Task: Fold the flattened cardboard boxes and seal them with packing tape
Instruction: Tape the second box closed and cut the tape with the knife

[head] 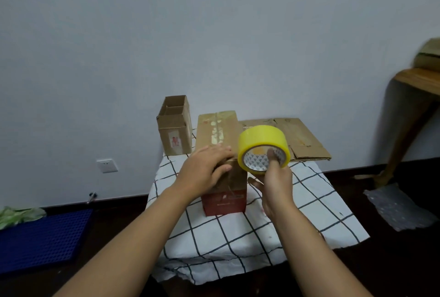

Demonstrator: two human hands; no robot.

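Note:
A folded cardboard box (pixel 220 130) with a red lower front stands in the middle of the checked cloth (pixel 238 237), a strip of tape along its top seam. My left hand (pixel 204 169) lies flat on the box's near top edge, fingers straight, pressing it. My right hand (pixel 277 182) holds a yellow roll of packing tape (pixel 263 140) just right of the box, with the thumb hooked through the roll's core. A flattened cardboard box (pixel 300 137) lies behind on the right.
An open small cardboard box (pixel 175 127) stands at the back left of the cloth. A blue perforated mat (pixel 45 239) lies on the dark floor at left, bubble wrap (pixel 397 208) at right. A wooden table (pixel 419 82) juts in at far right.

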